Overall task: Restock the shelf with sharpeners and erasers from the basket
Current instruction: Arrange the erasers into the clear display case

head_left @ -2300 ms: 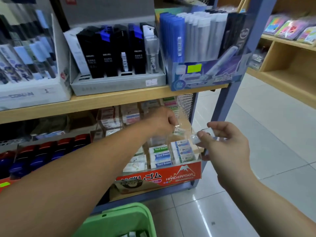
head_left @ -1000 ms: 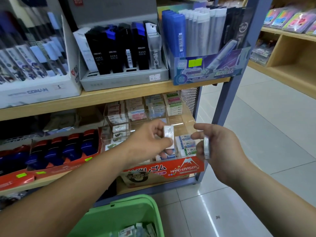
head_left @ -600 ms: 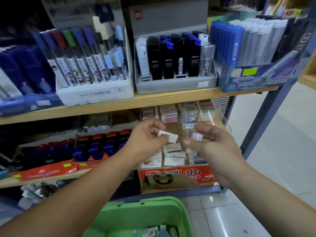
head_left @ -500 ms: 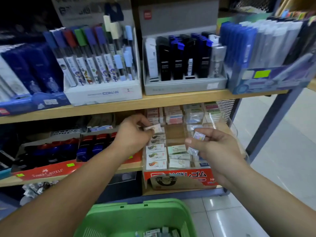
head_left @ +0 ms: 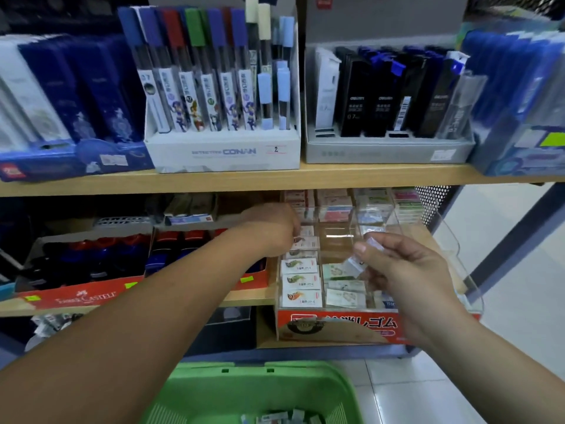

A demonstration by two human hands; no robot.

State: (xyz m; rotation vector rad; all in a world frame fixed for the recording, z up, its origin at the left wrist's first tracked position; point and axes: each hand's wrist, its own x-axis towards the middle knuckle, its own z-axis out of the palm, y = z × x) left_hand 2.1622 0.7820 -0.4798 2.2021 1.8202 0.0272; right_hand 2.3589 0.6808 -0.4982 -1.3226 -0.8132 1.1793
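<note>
The left hand (head_left: 272, 231) reaches under the pale wooden shelf board (head_left: 305, 176) into the left column of a clear acrylic display case (head_left: 452, 240). Its back faces the camera and its fingers bend down onto a white paper-sleeved eraser (head_left: 306, 242) at the far end of that column. The fingertips are hidden, so I cannot tell whether they pinch the eraser or only touch it.

Nearer in the same column lies a stepped row of flat rectangular erasers (head_left: 301, 281), each in a white sleeve with a small coloured picture. The next column holds greenish sleeved ones (head_left: 344, 296).

The right hand (head_left: 406, 270) hovers over the case's front right, with thumb and curled fingers clamped on small translucent pieces (head_left: 374, 242). They are glossy and blocky, and too blurred to tell sharpeners from erasers.

The case sits on a red cardboard box (head_left: 336, 324) printed with white Japanese characters. Below it, at the frame's bottom edge, is a green plastic basket (head_left: 260, 379) with a ribbed wall. A few small wrapped items (head_left: 275, 419) lie inside.

On the upper shelf stand a white Conan carton (head_left: 223, 152) of slim capped tubes and a grey tray (head_left: 388, 149) of upright black cases. A red Faber-Castell box (head_left: 85, 296) sits on the lower shelf to the left. A blue metal upright (head_left: 513, 240) slants at the right, over glossy floor tiles (head_left: 504, 332).
</note>
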